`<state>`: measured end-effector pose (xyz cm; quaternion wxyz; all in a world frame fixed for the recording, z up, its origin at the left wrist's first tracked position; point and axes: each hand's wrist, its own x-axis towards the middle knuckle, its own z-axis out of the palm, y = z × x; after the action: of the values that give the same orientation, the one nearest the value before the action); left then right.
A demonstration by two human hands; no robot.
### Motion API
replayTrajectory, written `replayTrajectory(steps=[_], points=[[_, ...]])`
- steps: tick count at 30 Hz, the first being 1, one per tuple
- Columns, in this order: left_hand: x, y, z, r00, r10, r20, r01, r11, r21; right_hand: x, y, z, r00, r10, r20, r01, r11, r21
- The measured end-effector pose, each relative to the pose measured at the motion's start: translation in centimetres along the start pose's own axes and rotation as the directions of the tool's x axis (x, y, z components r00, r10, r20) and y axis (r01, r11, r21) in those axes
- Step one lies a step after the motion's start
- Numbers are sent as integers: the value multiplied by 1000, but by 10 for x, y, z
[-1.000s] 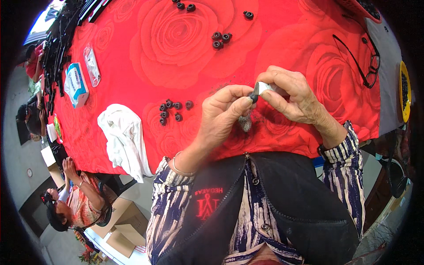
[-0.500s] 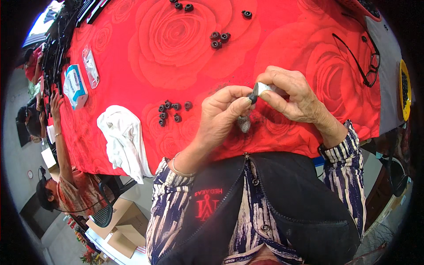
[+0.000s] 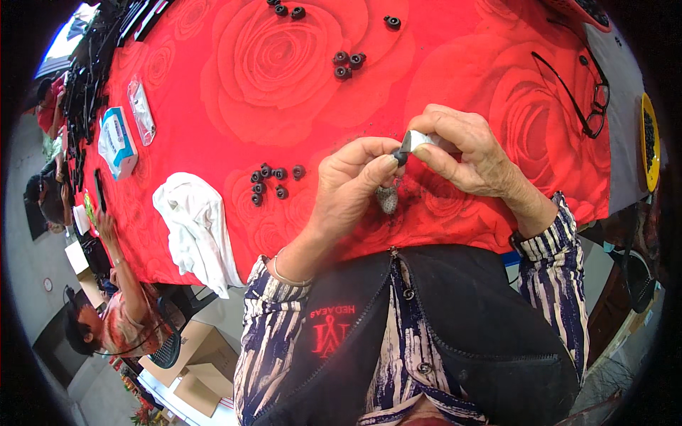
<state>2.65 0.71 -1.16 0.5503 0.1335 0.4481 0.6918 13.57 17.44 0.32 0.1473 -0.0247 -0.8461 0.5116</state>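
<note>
My left hand (image 3: 347,183) pinches a small black rounded part (image 3: 400,157) between thumb and fingers. Closed on a small blade with a white-wrapped grip (image 3: 420,140) is my right hand (image 3: 463,153); the blade's dark tip touches or nearly touches the black part. A grey speckled piece (image 3: 387,199) lies just below my left fingers; I cannot tell what it is. Dark crumbs are scattered on the red cloth around my hands. To the left sits a loose group of small black ring-shaped parts (image 3: 280,173), and more of them (image 3: 342,72) lie farther off.
A white cloth (image 3: 195,224), a blue-white box (image 3: 118,142) and a clear packet (image 3: 141,110) lie at left on the rose-patterned tablecloth (image 3: 277,71). Glasses (image 3: 595,113) and a yellow tray (image 3: 649,142) of black bits are at right. Co-workers sit along the left edge.
My hands keep the same grip on the blade and the black part, with hardly any movement. At left a co-worker's arm has drawn back, and a dark strip now shows by that hand.
</note>
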Motion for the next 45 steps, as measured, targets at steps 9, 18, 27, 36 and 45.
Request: replayTrajectory(steps=[9, 18, 27, 36, 45], points=[[0, 1, 2, 1000, -6, -18, 7, 1000, 17, 0, 2, 0, 999, -33, -4, 33, 999, -18], [-2, 0, 0, 997, -75, 6, 75, 996, -57, 0, 6, 0, 997, -60, 55, 58, 998, 31], [4, 14, -7, 994, 31, -106, -38, 997, -68, -1, 4, -7, 993, -59, 103, 52, 996, 74], [1, 2, 0, 969, -199, 143, 221, 962, -161, -3, 0, 15, 898, -428, -100, 385, 876, -291], [8, -16, -12, 970, -179, 162, 213, 953, -218, -5, -2, 23, 850, -507, -141, 412, 809, -420]])
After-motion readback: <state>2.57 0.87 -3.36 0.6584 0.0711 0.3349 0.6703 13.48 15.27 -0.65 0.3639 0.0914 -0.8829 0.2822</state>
